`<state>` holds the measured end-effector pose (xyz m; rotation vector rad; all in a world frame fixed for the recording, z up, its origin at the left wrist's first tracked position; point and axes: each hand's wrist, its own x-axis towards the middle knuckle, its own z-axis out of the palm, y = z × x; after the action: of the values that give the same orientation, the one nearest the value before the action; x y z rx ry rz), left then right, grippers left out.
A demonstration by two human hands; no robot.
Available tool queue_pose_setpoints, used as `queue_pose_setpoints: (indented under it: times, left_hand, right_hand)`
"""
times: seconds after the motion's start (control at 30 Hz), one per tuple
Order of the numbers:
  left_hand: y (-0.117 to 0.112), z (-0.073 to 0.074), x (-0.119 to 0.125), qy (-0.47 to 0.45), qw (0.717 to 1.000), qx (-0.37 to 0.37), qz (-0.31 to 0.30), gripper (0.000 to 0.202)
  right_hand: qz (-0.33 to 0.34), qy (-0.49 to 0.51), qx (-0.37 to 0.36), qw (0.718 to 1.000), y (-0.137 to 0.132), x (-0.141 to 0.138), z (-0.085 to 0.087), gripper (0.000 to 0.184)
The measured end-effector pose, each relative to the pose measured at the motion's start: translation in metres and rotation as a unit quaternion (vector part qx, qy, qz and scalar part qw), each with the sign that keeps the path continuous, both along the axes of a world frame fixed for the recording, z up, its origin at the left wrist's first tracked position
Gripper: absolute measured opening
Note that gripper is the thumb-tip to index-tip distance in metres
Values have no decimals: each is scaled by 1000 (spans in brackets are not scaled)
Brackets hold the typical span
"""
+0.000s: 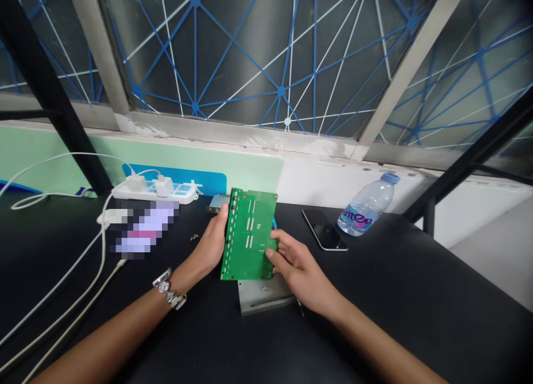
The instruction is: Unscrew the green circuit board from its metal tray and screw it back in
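Between my two hands a green circuit board [250,237] is held up, tilted toward me, with rows of solder points along its left edge. My left hand [215,238] grips the left edge, thumb near the top. The right edge sits pinched between the thumb and fingers of my right hand [293,262]. Below and behind the board lies a grey metal plate or casing [262,298] on the black table, partly covered by the board and my right hand. A small metal box-like part [216,202] rests behind my left hand. Several small screws [194,237] lie left of that hand.
A dark-screened phone [325,230] and a clear water bottle [368,203] stand at the right. On the left are a white power strip [156,192] with plugs, a blurred-out phone-like object [147,228] and trailing white cables [102,256]. Window panes rise behind the table.
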<state>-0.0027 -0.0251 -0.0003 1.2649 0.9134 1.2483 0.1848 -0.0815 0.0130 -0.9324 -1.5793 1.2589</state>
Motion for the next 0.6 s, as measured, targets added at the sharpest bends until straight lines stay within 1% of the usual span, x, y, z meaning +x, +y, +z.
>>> queue_pose_setpoints:
  times: [0.1, 0.2, 0.3, 0.37, 0.43, 0.5, 0.53, 0.6]
  left_hand:
    - [2, -2, 0, -30, 999, 13, -18, 63]
    - [3, -4, 2, -60, 998, 20, -26, 59]
    - [1, -3, 6, -74, 994, -19, -79, 57]
    - [-1, -1, 9, -79, 990, -54, -103, 59]
    - [-3, -1, 11, -86, 988, -88, -95, 62]
    - [-7, -4, 8, -97, 985, -112, -88, 61]
    - [-10, -6, 5, -105, 984, -111, -95, 59]
    - [-17, -8, -2, -120, 981, -82, -126, 58]
  right_hand:
    - [-46, -18, 29, 998, 0, 0, 1, 15]
    - [-73, -18, 63, 995, 1, 2, 0, 11]
    - [-100, -20, 106, 989, 2, 3, -2, 10]
    - [-107, -21, 139, 984, 2, 4, -3, 11]
    - [-103, -23, 179, 978, 1, 3, -2, 14]
    - [-96, -31, 223, 969, 0, 3, -1, 19]
    - [-94, -40, 245, 964, -1, 4, 0, 21]
    - [-101, -73, 279, 952, -2, 5, 1, 25]
